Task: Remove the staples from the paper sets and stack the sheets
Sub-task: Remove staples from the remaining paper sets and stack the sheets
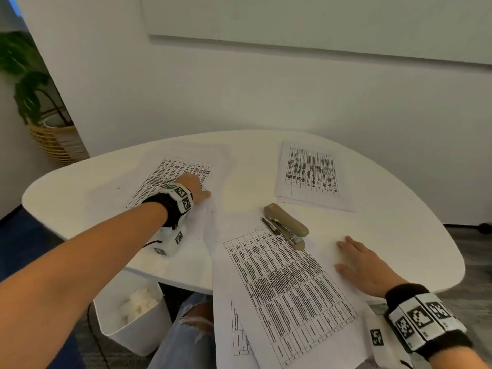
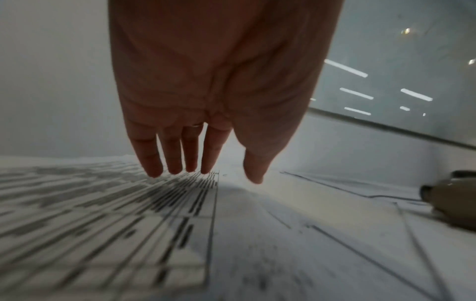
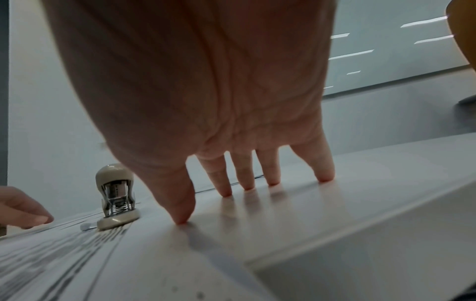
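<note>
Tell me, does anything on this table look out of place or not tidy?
Yes. The nearest printed sheets lie askew and hang over the table edge toward the person's lap. The beige stapler sits tilted on their top corner. Another sheet under the left hand is also turned at an angle. Nothing looks spilled or torn.

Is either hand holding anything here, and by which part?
Nothing is held. The left hand and right hand are open, fingertips on paper; the stapler lies untouched.

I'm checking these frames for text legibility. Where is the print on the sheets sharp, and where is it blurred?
Head view: table print on the near sheet is fairly crisp, though unreadable. Left wrist view: print on the left sheet smears into streaks toward the lens. Right wrist view: print is blurred at bottom left, while the stapler looks sharp.
</note>
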Demonstrator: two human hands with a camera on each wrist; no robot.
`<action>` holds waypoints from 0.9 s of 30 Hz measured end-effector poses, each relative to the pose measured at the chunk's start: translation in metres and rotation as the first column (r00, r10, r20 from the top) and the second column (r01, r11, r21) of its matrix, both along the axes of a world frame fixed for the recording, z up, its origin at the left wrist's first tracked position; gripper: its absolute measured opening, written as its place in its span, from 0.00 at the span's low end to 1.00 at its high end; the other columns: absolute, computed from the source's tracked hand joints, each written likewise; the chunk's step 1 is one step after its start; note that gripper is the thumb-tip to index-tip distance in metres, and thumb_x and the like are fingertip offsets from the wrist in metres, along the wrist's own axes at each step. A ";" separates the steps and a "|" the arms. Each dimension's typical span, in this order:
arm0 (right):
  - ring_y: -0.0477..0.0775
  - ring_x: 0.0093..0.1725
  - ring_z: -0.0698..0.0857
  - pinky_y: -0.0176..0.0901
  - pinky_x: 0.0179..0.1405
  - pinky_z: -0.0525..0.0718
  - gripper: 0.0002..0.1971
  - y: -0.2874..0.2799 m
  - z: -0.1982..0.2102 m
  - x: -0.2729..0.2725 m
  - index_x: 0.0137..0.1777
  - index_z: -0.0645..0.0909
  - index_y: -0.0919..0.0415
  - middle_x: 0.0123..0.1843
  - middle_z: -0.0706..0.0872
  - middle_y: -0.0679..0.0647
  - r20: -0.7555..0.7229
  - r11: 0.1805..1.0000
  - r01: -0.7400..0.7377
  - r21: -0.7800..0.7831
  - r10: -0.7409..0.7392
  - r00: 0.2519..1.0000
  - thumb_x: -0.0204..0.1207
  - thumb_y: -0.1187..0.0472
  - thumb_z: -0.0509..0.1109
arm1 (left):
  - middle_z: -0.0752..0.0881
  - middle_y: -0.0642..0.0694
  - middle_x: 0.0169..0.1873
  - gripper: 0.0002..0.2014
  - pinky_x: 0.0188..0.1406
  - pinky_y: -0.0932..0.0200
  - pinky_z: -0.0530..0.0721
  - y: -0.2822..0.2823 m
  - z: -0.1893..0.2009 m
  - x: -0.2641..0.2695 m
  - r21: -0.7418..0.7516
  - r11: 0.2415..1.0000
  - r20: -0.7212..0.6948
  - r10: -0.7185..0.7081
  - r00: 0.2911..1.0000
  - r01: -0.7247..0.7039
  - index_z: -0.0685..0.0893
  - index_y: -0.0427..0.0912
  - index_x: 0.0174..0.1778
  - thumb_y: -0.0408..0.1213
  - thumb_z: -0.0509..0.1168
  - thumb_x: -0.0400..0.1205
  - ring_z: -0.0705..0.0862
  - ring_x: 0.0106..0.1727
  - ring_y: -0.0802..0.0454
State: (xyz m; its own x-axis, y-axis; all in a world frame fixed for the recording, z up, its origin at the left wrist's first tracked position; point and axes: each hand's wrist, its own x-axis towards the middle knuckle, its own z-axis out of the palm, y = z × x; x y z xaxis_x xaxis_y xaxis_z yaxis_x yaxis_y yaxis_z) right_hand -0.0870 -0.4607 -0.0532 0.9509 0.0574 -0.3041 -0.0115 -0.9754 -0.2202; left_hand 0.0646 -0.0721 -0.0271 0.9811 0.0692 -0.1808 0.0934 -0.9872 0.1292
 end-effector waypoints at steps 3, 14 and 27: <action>0.55 0.83 0.54 0.45 0.80 0.54 0.32 0.003 0.004 -0.001 0.83 0.51 0.54 0.85 0.48 0.53 -0.004 1.000 0.022 0.005 -0.022 1.000 0.83 0.48 0.59 | 0.84 0.35 0.58 0.31 0.56 0.51 0.79 -0.013 -0.008 0.026 0.070 0.997 0.039 -0.038 0.999 0.035 0.81 0.31 0.60 0.60 0.56 0.83 0.82 0.59 0.38; 0.58 0.83 0.55 0.57 0.80 0.59 0.31 0.007 0.001 -0.005 0.82 0.54 0.56 0.85 0.50 0.55 0.003 0.998 0.059 0.011 -0.059 0.998 0.83 0.49 0.59 | 0.77 0.36 0.68 0.29 0.64 0.41 0.77 -0.019 -0.032 0.066 0.139 0.990 0.063 -0.028 0.998 0.019 0.80 0.39 0.66 0.58 0.53 0.81 0.76 0.67 0.35; 0.59 0.82 0.54 0.64 0.77 0.62 0.30 0.003 -0.007 -0.004 0.82 0.54 0.55 0.85 0.48 0.54 0.021 0.998 0.059 0.006 -0.059 0.998 0.83 0.49 0.57 | 0.81 0.32 0.59 0.10 0.52 0.48 0.82 -0.051 -0.010 0.044 0.113 0.993 0.104 -0.039 0.994 0.027 0.80 0.30 0.57 0.32 0.63 0.84 0.83 0.56 0.37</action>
State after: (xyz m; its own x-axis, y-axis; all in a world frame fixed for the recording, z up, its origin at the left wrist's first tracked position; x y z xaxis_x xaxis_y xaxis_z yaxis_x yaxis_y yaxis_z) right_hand -0.0912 -0.4576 -0.0604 0.9590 0.0028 -0.2833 -0.0639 -0.9720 -0.2260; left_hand 0.1087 -0.1227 -0.0376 0.9963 0.0504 -0.0691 0.0523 -0.9983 0.0253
